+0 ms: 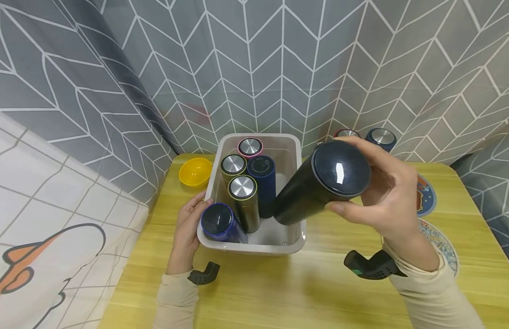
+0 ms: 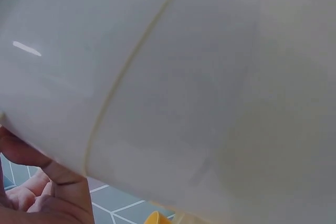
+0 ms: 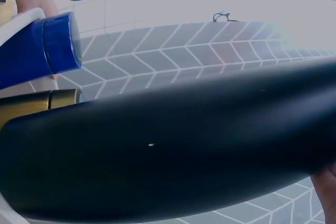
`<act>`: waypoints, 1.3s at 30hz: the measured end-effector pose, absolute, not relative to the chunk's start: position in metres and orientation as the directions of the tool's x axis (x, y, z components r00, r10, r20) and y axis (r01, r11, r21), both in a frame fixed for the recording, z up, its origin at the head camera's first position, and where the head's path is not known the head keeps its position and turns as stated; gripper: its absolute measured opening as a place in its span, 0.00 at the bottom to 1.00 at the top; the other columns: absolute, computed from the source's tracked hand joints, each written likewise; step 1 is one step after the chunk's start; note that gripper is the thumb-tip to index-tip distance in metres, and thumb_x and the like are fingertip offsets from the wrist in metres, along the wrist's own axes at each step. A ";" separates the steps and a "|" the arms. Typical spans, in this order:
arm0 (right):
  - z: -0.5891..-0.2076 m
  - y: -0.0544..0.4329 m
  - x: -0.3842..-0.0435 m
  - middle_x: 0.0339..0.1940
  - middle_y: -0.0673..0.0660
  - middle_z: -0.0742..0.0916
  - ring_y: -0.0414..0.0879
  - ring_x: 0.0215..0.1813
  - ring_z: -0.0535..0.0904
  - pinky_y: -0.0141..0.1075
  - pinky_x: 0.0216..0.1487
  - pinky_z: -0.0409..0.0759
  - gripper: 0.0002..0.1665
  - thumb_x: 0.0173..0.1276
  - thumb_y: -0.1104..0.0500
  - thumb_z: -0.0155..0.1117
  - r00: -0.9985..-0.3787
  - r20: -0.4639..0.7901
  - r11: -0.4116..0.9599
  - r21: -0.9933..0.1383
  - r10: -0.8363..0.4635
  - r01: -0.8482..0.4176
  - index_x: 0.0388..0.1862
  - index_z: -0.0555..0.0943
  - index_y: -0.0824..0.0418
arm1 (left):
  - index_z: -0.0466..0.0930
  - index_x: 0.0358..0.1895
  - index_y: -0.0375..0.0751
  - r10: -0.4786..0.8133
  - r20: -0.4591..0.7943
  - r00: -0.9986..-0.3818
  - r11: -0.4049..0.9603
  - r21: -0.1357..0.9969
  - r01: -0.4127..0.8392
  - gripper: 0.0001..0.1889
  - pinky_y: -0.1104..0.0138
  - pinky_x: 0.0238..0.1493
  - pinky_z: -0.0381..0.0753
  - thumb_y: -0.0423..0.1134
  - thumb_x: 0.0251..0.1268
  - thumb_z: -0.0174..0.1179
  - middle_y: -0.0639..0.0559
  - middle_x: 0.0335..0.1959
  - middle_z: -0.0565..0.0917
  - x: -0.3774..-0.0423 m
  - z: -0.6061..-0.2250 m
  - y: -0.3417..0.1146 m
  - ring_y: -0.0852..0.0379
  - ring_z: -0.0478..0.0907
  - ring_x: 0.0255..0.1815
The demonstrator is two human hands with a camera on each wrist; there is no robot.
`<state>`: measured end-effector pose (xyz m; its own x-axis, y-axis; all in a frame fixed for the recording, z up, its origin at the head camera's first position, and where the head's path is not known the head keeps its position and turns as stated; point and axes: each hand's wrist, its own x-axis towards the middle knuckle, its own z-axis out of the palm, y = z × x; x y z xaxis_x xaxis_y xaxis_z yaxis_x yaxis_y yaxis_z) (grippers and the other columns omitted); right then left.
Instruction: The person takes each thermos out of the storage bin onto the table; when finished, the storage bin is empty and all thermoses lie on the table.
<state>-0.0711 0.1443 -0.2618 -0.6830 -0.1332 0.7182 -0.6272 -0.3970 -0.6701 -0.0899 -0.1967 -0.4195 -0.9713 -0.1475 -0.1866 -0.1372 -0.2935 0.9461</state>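
My right hand (image 1: 390, 201) grips a large black thermos flask (image 1: 299, 189) near its glossy dark top. The flask leans, its lower end inside the right part of a light grey plastic bin (image 1: 252, 248). At the bin's left wall my left hand (image 1: 188, 224) holds the rim, thumb over the edge. Inside stand several flasks: a bright blue one (image 3: 31, 51), two gold ones with silver lids, one gold flask (image 1: 248, 214) being nearest, a dark blue one (image 1: 267, 187) and a pink-rimmed one (image 1: 250, 146). The bin's outer wall (image 2: 173, 87) fills most of the left wrist view.
A yellow bowl (image 1: 195, 172) sits left of the bin on the wood-grain table (image 1: 279, 292). Behind my right hand stand a dark blue flask (image 1: 382, 137) and a red-rimmed flask (image 1: 347, 133). Round patterned mats (image 1: 441, 240) lie at the right. A grey patterned curtain (image 1: 262, 68) hangs behind.
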 end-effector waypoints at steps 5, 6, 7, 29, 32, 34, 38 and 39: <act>-0.260 0.155 -0.069 0.55 0.68 0.86 0.55 0.56 0.84 0.36 0.58 0.83 0.49 0.29 0.88 0.73 -0.683 0.721 -0.420 -0.659 -0.117 -0.624 0.60 0.72 0.85 | 0.82 0.52 0.50 -0.147 -0.184 -0.972 -0.299 0.945 -0.134 0.15 0.72 0.49 0.82 0.30 0.69 0.55 0.62 0.42 0.87 -0.089 -0.421 -0.197 0.63 0.81 0.45; -0.259 0.157 -0.068 0.55 0.69 0.86 0.56 0.56 0.83 0.37 0.58 0.83 0.49 0.29 0.89 0.71 -0.686 0.719 -0.420 -0.661 -0.116 -0.622 0.60 0.71 0.86 | 0.82 0.54 0.49 -0.147 -0.184 -0.972 -0.302 0.944 -0.133 0.15 0.72 0.49 0.82 0.30 0.69 0.55 0.62 0.43 0.87 -0.089 -0.421 -0.197 0.63 0.81 0.46; -0.259 0.159 -0.067 0.55 0.69 0.86 0.56 0.56 0.83 0.37 0.58 0.83 0.49 0.29 0.89 0.71 -0.691 0.714 -0.417 -0.665 -0.112 -0.620 0.60 0.71 0.86 | 0.81 0.55 0.47 -0.147 -0.184 -0.972 -0.304 0.944 -0.132 0.15 0.72 0.49 0.82 0.30 0.69 0.55 0.62 0.43 0.87 -0.089 -0.421 -0.197 0.62 0.81 0.46; -0.283 0.192 -0.085 0.50 0.47 0.88 0.36 0.47 0.85 0.21 0.49 0.81 0.43 0.44 0.79 0.76 -0.901 0.425 0.206 -0.877 -0.089 -0.434 0.63 0.79 0.65 | 0.82 0.57 0.41 -0.171 -0.144 -0.975 -0.323 0.943 -0.083 0.16 0.72 0.47 0.83 0.28 0.70 0.55 0.60 0.40 0.88 -0.089 -0.422 -0.196 0.63 0.82 0.43; -0.297 0.194 -0.099 0.52 0.40 0.86 0.30 0.50 0.84 0.18 0.52 0.79 0.41 0.51 0.71 0.78 -0.943 0.325 0.339 -0.880 -0.079 -0.331 0.66 0.78 0.57 | 0.83 0.55 0.43 -0.188 -0.147 -0.971 -0.315 0.945 -0.082 0.15 0.72 0.46 0.83 0.28 0.70 0.55 0.59 0.37 0.87 -0.089 -0.422 -0.197 0.63 0.82 0.40; -0.308 0.192 -0.110 0.53 0.38 0.85 0.27 0.52 0.83 0.17 0.53 0.78 0.41 0.53 0.66 0.79 -0.958 0.279 0.387 -0.878 -0.069 -0.283 0.67 0.76 0.54 | 0.84 0.53 0.45 -0.206 -0.150 -0.967 -0.311 0.947 -0.080 0.15 0.73 0.44 0.83 0.27 0.69 0.56 0.60 0.34 0.87 -0.089 -0.422 -0.197 0.64 0.82 0.37; -0.329 0.185 -0.128 0.54 0.42 0.85 0.26 0.53 0.82 0.17 0.55 0.77 0.42 0.53 0.61 0.80 -0.967 0.248 0.404 -0.879 -0.063 -0.252 0.68 0.76 0.53 | 0.86 0.48 0.48 -0.242 -0.154 -0.958 -0.313 0.947 -0.073 0.15 0.74 0.41 0.82 0.26 0.67 0.56 0.60 0.30 0.86 -0.088 -0.421 -0.197 0.65 0.80 0.34; -0.333 0.183 -0.132 0.55 0.44 0.86 0.25 0.54 0.81 0.17 0.55 0.76 0.42 0.53 0.60 0.81 -0.967 0.249 0.409 -0.878 -0.060 -0.251 0.68 0.76 0.53 | 0.86 0.47 0.49 -0.251 -0.151 -0.956 -0.314 0.947 -0.067 0.15 0.74 0.40 0.82 0.26 0.67 0.56 0.60 0.29 0.85 -0.087 -0.421 -0.197 0.65 0.80 0.33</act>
